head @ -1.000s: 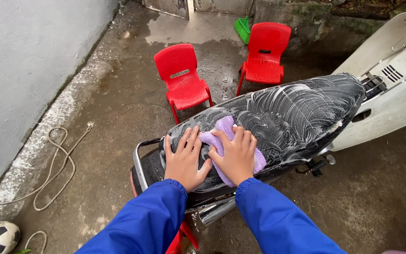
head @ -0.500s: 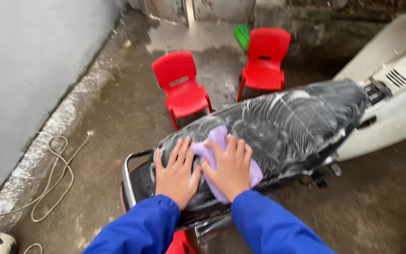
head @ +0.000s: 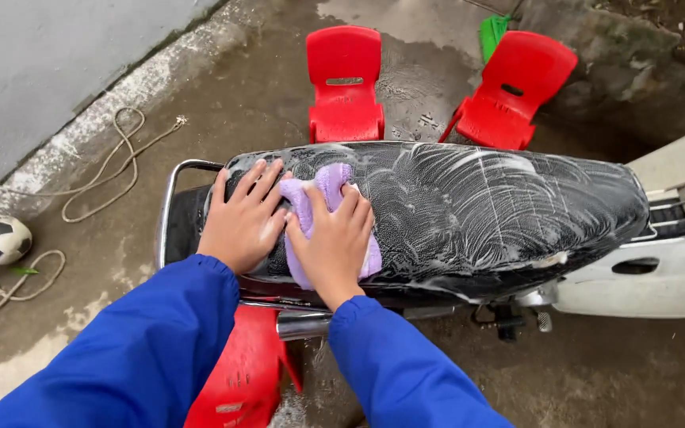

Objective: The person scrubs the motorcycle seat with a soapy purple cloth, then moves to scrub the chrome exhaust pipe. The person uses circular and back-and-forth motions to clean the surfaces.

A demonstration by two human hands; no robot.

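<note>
Purple cloth lies pressed under your right hand, fingers flat; left hand rests spread beside it. You're mid-scrub; foamy seat beyond your fingertips likely needs long strokes.

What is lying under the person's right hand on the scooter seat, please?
A purple cloth lies under the right hand, pressed flat on the soapy black seat. Its edges show past the fingers; the hand covers its middle and the seat beneath it.

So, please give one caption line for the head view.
Right hand presses purple cloth on soapy black scooter seat; left hand flat beside it.
</note>
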